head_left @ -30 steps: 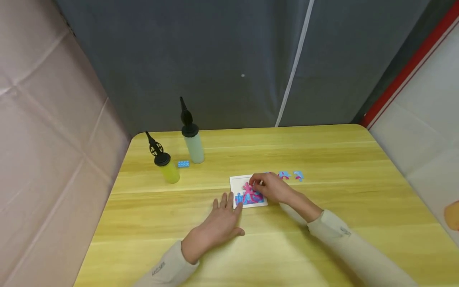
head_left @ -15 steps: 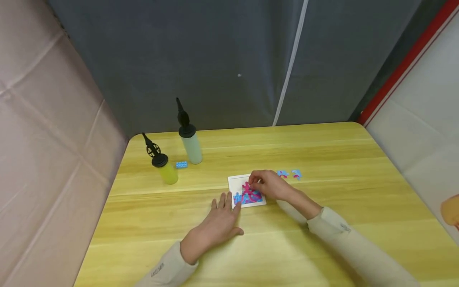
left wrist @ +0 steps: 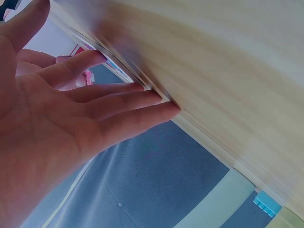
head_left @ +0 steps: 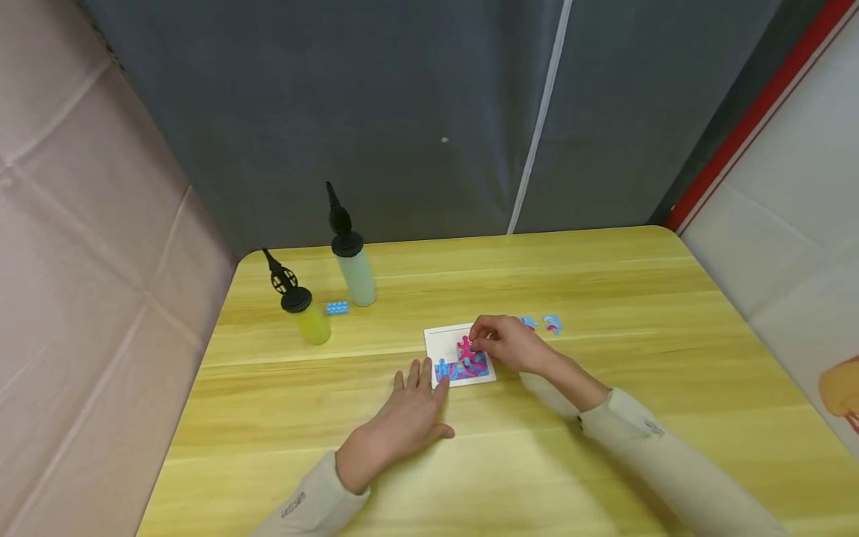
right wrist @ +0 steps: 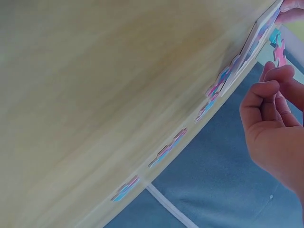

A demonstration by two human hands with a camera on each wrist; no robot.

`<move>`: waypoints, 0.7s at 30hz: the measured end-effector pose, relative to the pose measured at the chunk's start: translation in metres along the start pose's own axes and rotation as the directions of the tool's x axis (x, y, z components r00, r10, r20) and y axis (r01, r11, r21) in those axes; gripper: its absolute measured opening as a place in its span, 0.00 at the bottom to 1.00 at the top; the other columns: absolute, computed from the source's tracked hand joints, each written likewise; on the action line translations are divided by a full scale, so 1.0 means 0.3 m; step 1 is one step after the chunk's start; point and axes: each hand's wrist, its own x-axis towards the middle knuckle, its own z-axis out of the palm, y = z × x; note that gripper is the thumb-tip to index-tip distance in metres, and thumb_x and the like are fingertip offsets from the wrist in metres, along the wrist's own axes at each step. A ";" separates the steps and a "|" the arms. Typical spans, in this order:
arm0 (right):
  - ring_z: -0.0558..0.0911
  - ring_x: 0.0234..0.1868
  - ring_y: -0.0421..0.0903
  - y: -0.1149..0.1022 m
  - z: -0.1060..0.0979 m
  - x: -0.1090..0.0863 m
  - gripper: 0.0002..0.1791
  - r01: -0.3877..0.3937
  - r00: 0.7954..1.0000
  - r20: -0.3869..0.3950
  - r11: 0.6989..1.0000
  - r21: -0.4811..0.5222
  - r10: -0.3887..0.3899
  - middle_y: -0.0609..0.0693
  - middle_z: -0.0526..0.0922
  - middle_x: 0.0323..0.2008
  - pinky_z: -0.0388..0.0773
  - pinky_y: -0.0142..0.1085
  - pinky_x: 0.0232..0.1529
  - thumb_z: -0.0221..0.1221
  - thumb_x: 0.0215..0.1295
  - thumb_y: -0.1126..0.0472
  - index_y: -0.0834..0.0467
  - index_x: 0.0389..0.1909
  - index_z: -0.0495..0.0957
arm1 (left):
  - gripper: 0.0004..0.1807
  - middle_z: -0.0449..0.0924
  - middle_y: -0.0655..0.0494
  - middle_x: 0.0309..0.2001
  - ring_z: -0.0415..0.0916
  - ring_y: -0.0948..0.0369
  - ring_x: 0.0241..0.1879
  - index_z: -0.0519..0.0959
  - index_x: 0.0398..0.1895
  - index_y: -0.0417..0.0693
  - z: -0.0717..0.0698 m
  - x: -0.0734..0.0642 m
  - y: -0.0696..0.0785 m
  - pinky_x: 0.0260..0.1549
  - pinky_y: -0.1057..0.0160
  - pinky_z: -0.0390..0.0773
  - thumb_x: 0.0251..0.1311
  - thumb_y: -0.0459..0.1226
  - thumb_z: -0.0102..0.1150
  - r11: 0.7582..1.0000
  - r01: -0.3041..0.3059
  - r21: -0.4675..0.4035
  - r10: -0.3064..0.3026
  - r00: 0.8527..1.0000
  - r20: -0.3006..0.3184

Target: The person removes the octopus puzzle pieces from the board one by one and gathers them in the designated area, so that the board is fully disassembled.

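Observation:
A pink and blue jigsaw puzzle piece (head_left: 465, 349) is pinched between the thumb and fingers of my right hand (head_left: 506, 343). In the right wrist view the puzzle piece (right wrist: 279, 51) shows raised off the white puzzle tray (head_left: 438, 343). Fitted blue, pink and purple pieces (head_left: 456, 371) fill the near part of the tray, whose far part shows white. My left hand (head_left: 403, 421) lies with straight, spread fingers, fingertips at the tray's near left edge. The left wrist view shows the fingertips (left wrist: 172, 110) of that hand down on the table beside the tray.
Loose puzzle pieces (head_left: 552, 323) lie right of the tray; the right wrist view shows several. Back left stand a pale green cylinder (head_left: 359, 282) and a yellow one (head_left: 313, 324), both with black pointed tops. Between them sits a blue toy brick (head_left: 338, 307). A dark curtain (head_left: 403, 112) hangs behind.
My right hand has lifted the pinched piece from beside the fitted pieces and moved it slightly right. The left hand keeps its place at the tray; the head view has shifted a little.

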 end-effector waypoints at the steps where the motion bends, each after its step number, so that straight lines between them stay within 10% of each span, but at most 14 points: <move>1: 0.75 0.24 0.40 0.001 -0.001 -0.003 0.03 -0.004 1.000 0.000 1.000 0.005 0.004 0.50 0.85 0.34 0.74 0.31 0.29 0.60 0.73 0.64 0.55 0.39 0.82 | 0.45 0.52 0.26 0.78 0.51 0.30 0.78 0.66 0.77 0.42 0.001 0.000 -0.001 0.71 0.31 0.61 0.65 0.59 0.63 1.000 0.001 -0.001 -0.001 1.000 0.000; 21: 0.78 0.23 0.47 0.062 -0.028 -0.051 0.02 -0.041 0.999 -0.013 0.996 0.080 0.042 0.55 0.85 0.33 0.75 0.30 0.26 0.60 0.74 0.65 0.58 0.40 0.81 | 0.45 0.50 0.26 0.79 0.50 0.31 0.78 0.65 0.77 0.41 -0.001 -0.003 -0.002 0.72 0.30 0.59 0.65 0.57 0.64 1.000 0.007 -0.030 -0.007 1.000 0.003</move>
